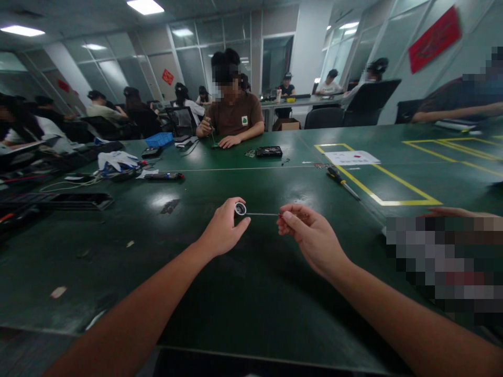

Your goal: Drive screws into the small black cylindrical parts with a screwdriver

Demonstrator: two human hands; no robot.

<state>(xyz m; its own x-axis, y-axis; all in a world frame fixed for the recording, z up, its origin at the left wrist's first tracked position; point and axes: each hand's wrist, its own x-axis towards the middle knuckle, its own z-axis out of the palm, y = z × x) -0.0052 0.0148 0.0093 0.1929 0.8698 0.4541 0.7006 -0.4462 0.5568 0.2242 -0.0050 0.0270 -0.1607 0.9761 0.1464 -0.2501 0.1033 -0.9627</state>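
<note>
Mid-frame: left hand [223, 230] curled round a small white-rimmed cylinder [240, 209], hollow end facing the camera; right hand [308, 233], to its right, pinching a thin rod [262, 214] near a red end; rod's long axis nearly level, pointing leftward at the cylinder's lower-right rim; whether they touch, cannot tell.
</note>
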